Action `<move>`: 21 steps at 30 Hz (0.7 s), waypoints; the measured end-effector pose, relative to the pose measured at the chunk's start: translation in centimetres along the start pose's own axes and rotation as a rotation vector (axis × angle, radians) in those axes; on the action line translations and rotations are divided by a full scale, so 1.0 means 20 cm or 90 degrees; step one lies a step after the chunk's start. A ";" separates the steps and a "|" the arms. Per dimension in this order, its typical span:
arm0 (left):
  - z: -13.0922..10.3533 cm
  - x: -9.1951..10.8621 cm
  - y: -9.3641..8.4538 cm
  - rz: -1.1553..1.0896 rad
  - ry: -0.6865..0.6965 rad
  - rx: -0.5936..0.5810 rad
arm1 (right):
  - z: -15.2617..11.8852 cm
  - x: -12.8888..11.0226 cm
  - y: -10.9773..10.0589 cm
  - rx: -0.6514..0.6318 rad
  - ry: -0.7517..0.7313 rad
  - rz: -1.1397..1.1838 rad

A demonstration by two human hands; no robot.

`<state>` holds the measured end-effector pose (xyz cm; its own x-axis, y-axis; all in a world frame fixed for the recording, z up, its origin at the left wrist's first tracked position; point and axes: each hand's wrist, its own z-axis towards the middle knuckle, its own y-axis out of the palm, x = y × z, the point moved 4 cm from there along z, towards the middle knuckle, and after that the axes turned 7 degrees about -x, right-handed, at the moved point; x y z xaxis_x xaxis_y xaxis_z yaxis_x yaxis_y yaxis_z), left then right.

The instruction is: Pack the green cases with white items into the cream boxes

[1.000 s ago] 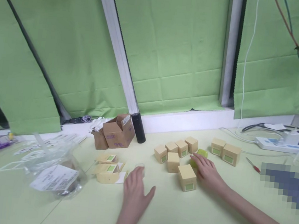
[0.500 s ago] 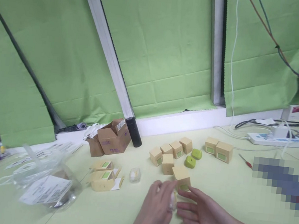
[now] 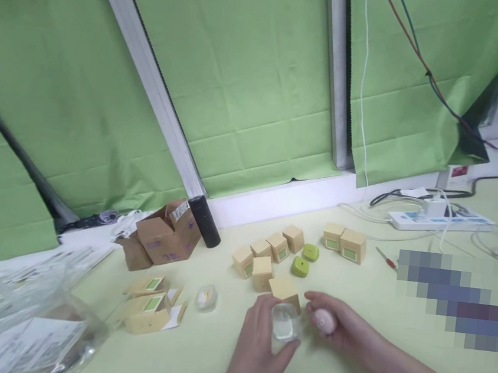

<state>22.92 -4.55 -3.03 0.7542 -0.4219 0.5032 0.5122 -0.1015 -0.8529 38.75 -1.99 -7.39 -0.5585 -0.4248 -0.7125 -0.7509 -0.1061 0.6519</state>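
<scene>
My left hand point(image 3: 259, 343) is wrapped round a small clear plastic container point(image 3: 284, 322) near the front of the table. To its right, my right hand point(image 3: 336, 325) holds a small pale pink rounded object point(image 3: 324, 322) in its fingers. Just behind both hands stands a tan box point(image 3: 285, 290). Several more small tan boxes point(image 3: 262, 273) sit beyond it, with two green rounded items point(image 3: 300, 266) beside them. Another clear container point(image 3: 206, 298) with something pale inside rests left of my left hand.
Two opened tan boxes point(image 3: 146, 313), a clear plastic bag point(image 3: 51, 332), a brown carton point(image 3: 168, 236) and a black cylinder point(image 3: 205, 221) are at the left. At the right lie a red-handled tool point(image 3: 387, 259) and a white power strip point(image 3: 441, 220).
My hands have moved apart. The clear container is now in my left hand and the pink object shows in my right. The camera view has shifted to the right.
</scene>
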 end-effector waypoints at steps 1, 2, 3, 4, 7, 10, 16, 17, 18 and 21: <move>-0.02 -0.05 0.04 -0.053 -0.044 -0.001 | 0.01 -0.04 -0.02 0.016 -0.031 -0.017; -0.04 -0.10 0.09 -0.078 -0.071 -0.007 | 0.01 -0.09 -0.04 0.036 -0.064 -0.038; -0.06 -0.13 0.13 -0.073 -0.075 -0.016 | 0.02 -0.13 -0.07 0.057 -0.094 -0.057; -0.07 -0.15 0.16 -0.055 -0.063 -0.025 | 0.02 -0.16 -0.08 0.076 -0.117 -0.071; -0.05 -0.10 0.12 0.008 0.017 -0.020 | 0.03 -0.20 -0.11 0.102 -0.131 -0.069; 0.11 0.07 -0.04 0.095 0.058 -0.036 | 0.05 -0.20 -0.12 0.112 -0.132 -0.060; 0.73 0.20 -0.01 0.192 -0.111 -0.152 | 0.03 -0.27 -0.16 0.153 -0.203 -0.082; 0.80 0.18 0.03 0.185 -0.132 -0.158 | 0.02 -0.30 -0.16 0.162 -0.223 -0.094; 0.85 0.17 0.08 0.171 -0.142 -0.160 | 0.01 -0.33 -0.16 0.170 -0.243 -0.105; 0.88 0.17 0.14 0.104 -0.125 -0.123 | -0.02 -0.38 -0.15 0.182 -0.293 -0.142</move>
<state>34.09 9.50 -1.22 0.8946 -0.2664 0.3588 0.3046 -0.2240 -0.9258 45.41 1.29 -3.81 -0.4242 0.0212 -0.9053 -0.8972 0.1255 0.4234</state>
